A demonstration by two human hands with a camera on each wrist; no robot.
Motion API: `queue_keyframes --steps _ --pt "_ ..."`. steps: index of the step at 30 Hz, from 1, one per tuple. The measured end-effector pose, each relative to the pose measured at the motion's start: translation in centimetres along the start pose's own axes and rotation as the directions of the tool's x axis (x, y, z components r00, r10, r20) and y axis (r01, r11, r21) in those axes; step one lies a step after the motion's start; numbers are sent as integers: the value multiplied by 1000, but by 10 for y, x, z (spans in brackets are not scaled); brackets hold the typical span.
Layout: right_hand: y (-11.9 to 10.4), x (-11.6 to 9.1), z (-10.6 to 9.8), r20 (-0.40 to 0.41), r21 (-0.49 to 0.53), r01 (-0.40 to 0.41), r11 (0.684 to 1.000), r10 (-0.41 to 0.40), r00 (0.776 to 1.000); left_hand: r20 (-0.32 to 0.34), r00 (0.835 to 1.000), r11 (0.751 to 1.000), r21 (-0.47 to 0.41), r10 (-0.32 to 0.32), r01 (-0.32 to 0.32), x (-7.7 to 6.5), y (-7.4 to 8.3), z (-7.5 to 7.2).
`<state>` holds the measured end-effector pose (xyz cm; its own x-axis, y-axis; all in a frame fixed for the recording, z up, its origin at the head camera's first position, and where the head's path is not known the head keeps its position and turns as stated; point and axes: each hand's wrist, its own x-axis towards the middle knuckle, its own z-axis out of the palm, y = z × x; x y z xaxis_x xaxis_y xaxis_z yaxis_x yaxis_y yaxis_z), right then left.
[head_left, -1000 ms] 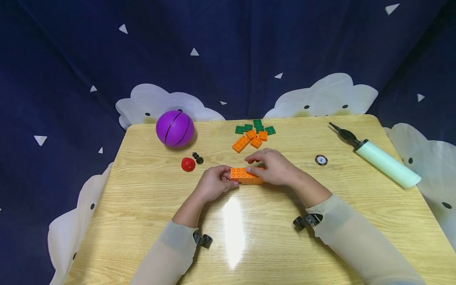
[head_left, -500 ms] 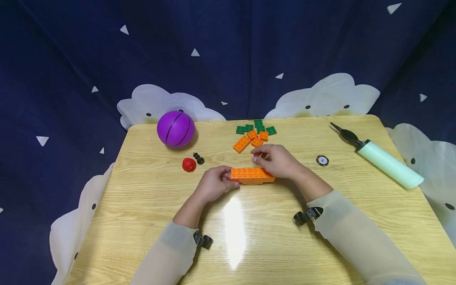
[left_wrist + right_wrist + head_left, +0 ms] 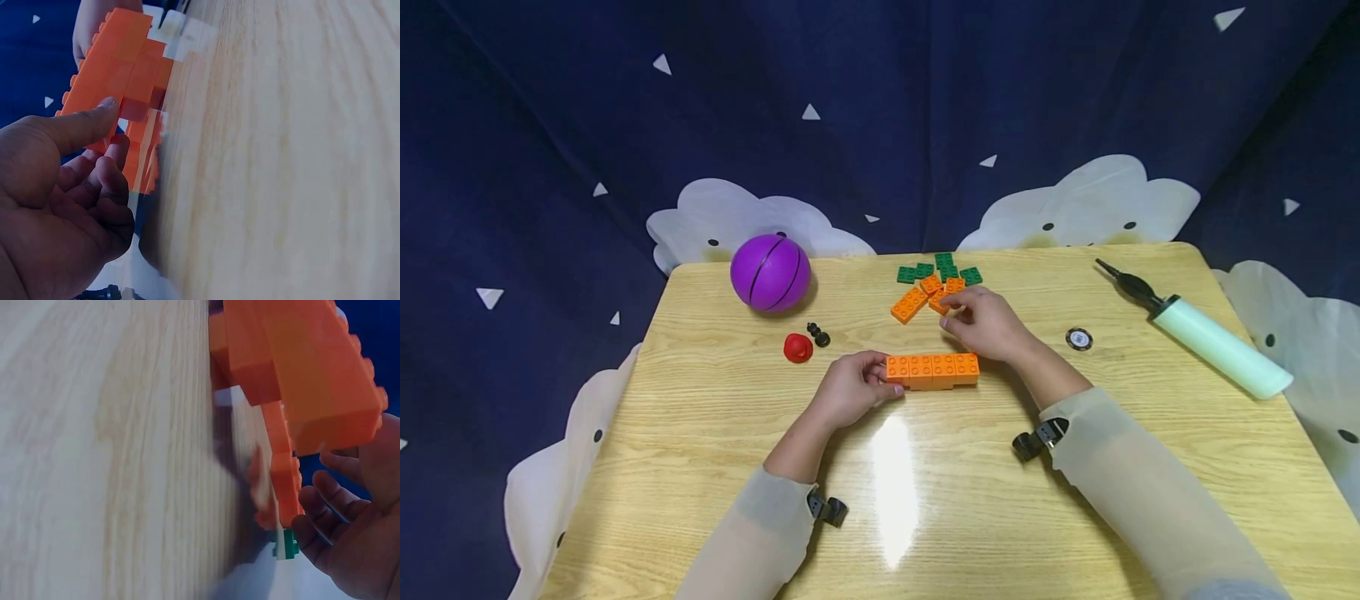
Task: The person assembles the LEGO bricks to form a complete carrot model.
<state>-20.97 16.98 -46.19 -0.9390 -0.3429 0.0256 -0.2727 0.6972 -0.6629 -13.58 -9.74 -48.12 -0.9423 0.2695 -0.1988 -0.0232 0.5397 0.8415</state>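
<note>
In the head view my left hand [image 3: 847,390] holds the left end of a stepped block built of orange toy building bricks [image 3: 932,371]. The left wrist view shows the thumb pressed on the side of this brick block [image 3: 103,75], its wider row on top and narrower steps beneath. My right hand [image 3: 988,323] is off the block, with its fingertips right at a small loose orange brick [image 3: 937,303] behind it. In the right wrist view the right hand's fingers [image 3: 334,494] are loosely bent with nothing between them, beside the block's free end.
A longer orange brick [image 3: 909,305] and several green bricks [image 3: 943,261] lie at the back. To the left are a purple ball [image 3: 771,272], a red hat-shaped piece [image 3: 798,347] and a black pawn-like piece [image 3: 818,335]. A poker chip [image 3: 1078,338] and hand pump [image 3: 1217,343] lie right.
My right hand has let go of the block's right end and moved back to the loose orange bricks, uncovering the whole top row. The left hand keeps its hold in place.
</note>
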Motion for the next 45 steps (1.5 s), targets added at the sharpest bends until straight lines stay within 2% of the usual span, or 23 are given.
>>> queue_keyframes --steps 9,15,26,45 --pt "12 12 7 -26 -56 -44 997 42 999 -4 1000 1000 2 4 -4 -1 0 0" --pt "11 19 16 -9 -94 -32 995 31 999 -33 999 1000 -4 -15 15 -7 -2 -3" --pt "10 17 17 -17 -148 -57 987 55 998 -25 1000 1000 1 -10 10 -8 -3 -2" --pt "14 -8 3 -35 -35 -42 999 41 999 -22 1000 1000 -9 9 -9 0 0 4"
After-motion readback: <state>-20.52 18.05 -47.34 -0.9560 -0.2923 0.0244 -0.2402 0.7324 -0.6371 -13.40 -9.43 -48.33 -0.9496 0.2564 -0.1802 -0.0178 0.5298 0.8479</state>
